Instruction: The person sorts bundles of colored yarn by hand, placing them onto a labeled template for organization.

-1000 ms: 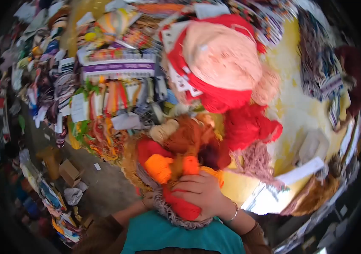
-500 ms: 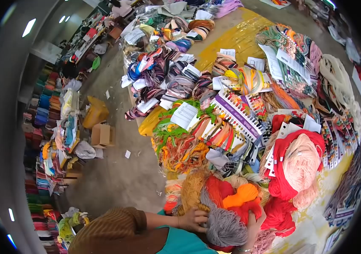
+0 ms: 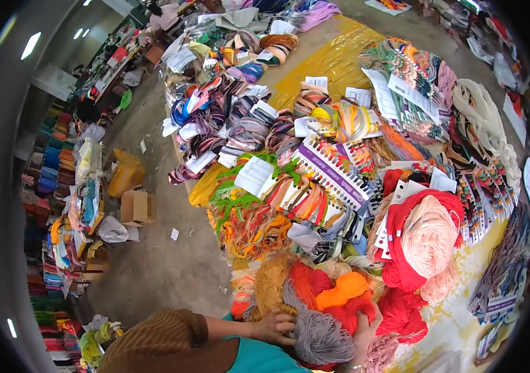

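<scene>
At the bottom of the view, my left hand (image 3: 275, 326) is closed on a grey yarn hank (image 3: 322, 336), with a mustard yarn hank (image 3: 271, 283) just above it. My right hand (image 3: 366, 331), a band at its wrist, curls round the edge of a red yarn hank (image 3: 353, 311) on the other side of the grey one. Its fingertips are partly hidden in the strands. A bright orange hank (image 3: 343, 291) lies above the red one, between the two hands. More red yarn (image 3: 403, 316) lies to the right of my right hand.
A pale pink hank (image 3: 429, 230) rests on red yarn at the right. Purple-labelled thread cards (image 3: 333, 173), a paper slip (image 3: 254, 176) and striped skeins (image 3: 246, 133) cover the table. A cardboard box (image 3: 137, 207) and yellow bag (image 3: 125, 174) stand on the floor at left.
The whole view has shifted slightly, so the table's contents sit further left. Both hands keep their places on the grey and red yarn, with little visible movement.
</scene>
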A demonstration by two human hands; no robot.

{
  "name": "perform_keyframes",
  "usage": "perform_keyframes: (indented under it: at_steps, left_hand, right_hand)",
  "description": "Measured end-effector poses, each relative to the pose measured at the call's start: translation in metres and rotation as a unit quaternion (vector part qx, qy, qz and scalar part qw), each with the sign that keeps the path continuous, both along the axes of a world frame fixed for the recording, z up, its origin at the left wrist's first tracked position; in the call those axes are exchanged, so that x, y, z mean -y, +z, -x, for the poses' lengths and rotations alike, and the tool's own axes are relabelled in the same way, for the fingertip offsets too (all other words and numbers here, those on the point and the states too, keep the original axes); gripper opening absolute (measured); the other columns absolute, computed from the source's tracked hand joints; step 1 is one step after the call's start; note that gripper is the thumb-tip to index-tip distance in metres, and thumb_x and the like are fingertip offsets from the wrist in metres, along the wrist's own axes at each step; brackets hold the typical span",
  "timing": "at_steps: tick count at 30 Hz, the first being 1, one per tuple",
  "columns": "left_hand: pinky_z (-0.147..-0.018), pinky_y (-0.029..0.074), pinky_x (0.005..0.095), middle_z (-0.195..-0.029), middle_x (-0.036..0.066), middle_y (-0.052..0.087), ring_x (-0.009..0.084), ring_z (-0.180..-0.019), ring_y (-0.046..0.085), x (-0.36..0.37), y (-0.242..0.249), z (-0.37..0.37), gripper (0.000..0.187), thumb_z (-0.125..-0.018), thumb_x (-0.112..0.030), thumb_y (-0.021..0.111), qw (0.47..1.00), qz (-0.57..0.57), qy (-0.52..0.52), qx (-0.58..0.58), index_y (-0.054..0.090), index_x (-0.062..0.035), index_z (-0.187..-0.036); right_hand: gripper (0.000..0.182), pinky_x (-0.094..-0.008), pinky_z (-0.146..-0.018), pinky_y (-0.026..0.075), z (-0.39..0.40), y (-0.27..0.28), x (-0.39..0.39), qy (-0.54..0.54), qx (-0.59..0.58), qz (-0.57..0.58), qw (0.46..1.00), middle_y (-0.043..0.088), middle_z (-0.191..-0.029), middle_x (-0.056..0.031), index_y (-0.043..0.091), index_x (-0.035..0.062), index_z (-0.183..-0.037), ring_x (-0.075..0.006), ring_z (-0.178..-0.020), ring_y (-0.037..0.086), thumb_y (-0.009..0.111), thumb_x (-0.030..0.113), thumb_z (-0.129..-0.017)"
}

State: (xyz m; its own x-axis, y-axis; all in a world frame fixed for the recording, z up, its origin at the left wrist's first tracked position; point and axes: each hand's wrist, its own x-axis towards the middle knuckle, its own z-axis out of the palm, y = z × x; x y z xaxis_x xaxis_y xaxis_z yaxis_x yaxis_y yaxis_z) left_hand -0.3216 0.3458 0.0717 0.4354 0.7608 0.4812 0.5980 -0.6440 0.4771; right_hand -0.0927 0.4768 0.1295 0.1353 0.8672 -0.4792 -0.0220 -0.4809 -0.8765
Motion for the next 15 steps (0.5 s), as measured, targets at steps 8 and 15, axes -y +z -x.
perform_keyframes:
  at_steps: [8, 15]
  left_hand:
    - [-0.077, 0.033, 0.0432, -0.107, 0.004, 0.040, 0.0240, -0.106, 0.049, 0.001, 0.003, 0.001, 0.040, -0.075, -0.028, 0.067, 1.000, 0.024, -0.002, -0.005, 0.055, -0.0423, -0.110]
    - [-0.076, 0.035, 0.0437, -0.112, 0.003, 0.046, 0.0238, -0.110, 0.051, 0.009, -0.007, 0.000, 0.039, -0.077, -0.029, 0.066, 1.000, 0.012, 0.013, 0.004, 0.055, -0.0381, -0.113]
  right_hand:
    - [0.016, -0.0274, -0.075, 0.044, 0.002, 0.000, -0.001, -0.015, -0.030, -0.027, 0.999, 0.059, -0.079, -0.0044, 0.062, -0.0038, -0.088, -0.0150, -0.077, 0.054, 0.053, -0.001, -0.075]
    - [0.017, -0.0254, -0.073, 0.043, 0.003, 0.000, 0.001, -0.036, -0.038, -0.012, 0.999, 0.059, -0.078, -0.0039, 0.063, -0.0041, -0.089, -0.0129, -0.076, 0.053, 0.055, -0.001, -0.074]
